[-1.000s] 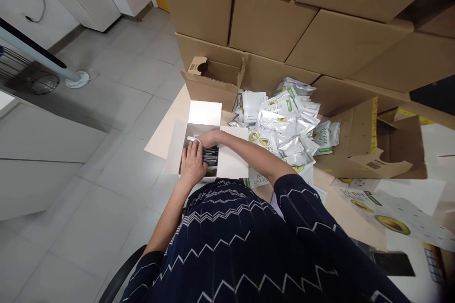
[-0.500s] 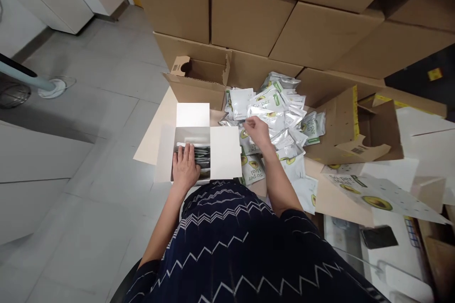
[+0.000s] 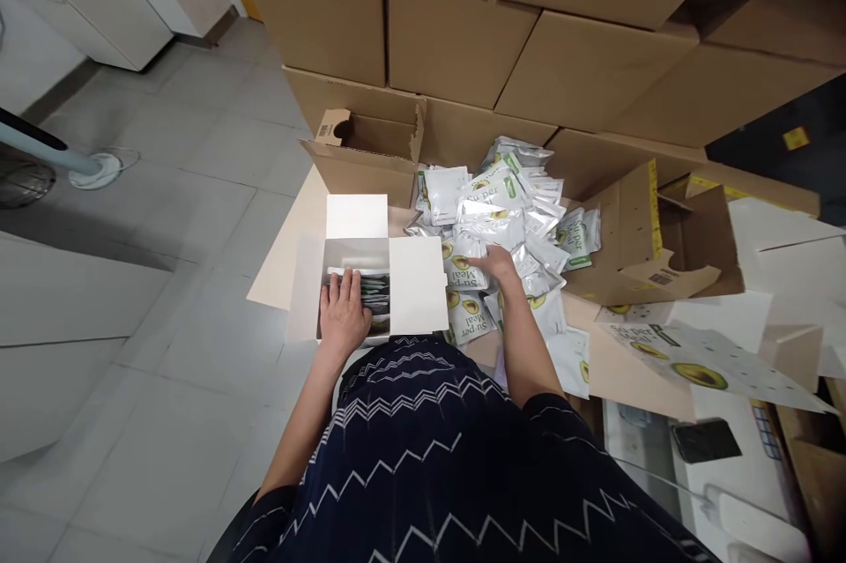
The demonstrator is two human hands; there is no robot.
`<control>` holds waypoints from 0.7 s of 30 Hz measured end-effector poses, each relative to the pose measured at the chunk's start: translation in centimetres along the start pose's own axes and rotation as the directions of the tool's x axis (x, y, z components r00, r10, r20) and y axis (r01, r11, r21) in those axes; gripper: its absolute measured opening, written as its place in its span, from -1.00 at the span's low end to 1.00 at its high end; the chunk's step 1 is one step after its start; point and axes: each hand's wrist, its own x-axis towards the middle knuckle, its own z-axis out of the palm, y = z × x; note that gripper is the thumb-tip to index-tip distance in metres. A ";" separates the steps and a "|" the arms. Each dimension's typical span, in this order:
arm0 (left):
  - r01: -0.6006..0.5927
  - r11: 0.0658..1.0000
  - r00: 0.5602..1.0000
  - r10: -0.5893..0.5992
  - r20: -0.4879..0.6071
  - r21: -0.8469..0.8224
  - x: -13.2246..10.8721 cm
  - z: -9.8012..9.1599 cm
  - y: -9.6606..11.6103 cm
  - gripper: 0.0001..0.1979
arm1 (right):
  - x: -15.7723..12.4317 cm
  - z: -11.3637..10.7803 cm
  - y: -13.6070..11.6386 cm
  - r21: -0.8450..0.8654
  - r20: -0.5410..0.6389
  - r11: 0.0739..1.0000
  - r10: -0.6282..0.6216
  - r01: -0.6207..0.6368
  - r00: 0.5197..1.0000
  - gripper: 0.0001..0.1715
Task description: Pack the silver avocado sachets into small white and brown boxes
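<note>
My left hand (image 3: 344,313) lies flat with fingers stretched out on the pouches packed inside an open white box (image 3: 418,285). My right hand (image 3: 497,263) rests on a heap of silver pouches (image 3: 508,211) printed with avocados and green labels, to the right of the box. Its fingers curl over one pouch (image 3: 463,267) at the heap's near edge. The box's flaps stand open on all sides.
Stacked brown cartons (image 3: 456,34) wall off the back. A small open carton (image 3: 363,153) sits behind the white box; another opened carton (image 3: 667,241) lies right of the heap. Flat printed avocado boxes (image 3: 701,360) lie at right. Grey floor tiles (image 3: 165,219) spread left.
My right hand left the white box, reached into the pouch heap, then drew back toward its near edge onto a pouch. My left hand stayed flat in the box.
</note>
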 end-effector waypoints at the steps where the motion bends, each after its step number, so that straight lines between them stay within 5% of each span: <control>1: 0.001 1.000 1.000 -0.001 -0.002 -0.004 0.0 0.0 0.0 -0.26 | -0.2 -0.1 -0.1 0.030 0.001 0.998 -0.053 0.053 0.999 -0.61; 4: 0.007 1.000 1.000 -0.007 -0.008 -0.014 0.0 0.1 0.0 -0.25 | -1.7 -1.0 -1.3 0.104 -0.029 0.968 -0.229 0.231 0.973 -0.73; 7: 0.006 1.000 1.000 -0.006 -0.009 -0.014 -0.1 0.3 -0.1 -0.24 | -4.2 -3.2 -3.2 0.069 -0.152 0.901 -0.415 0.429 0.897 -0.81; 14: 0.007 1.000 1.000 -0.007 -0.010 -0.006 -0.2 0.2 0.0 -0.26 | -11.3 -10.1 -8.8 0.091 -0.582 0.684 -0.553 0.723 0.596 -0.79; 17: 0.009 1.000 1.000 -0.009 -0.006 -0.006 -0.2 0.0 0.0 -0.26 | -12.4 -9.8 -12.8 0.117 -0.502 0.498 -0.717 0.859 0.484 -0.72; 21: 0.010 1.000 1.000 -0.010 -0.022 -0.002 -0.2 -0.1 0.1 -0.28 | -11.3 -5.9 -18.6 0.051 -0.157 0.397 -0.903 0.916 0.400 -0.70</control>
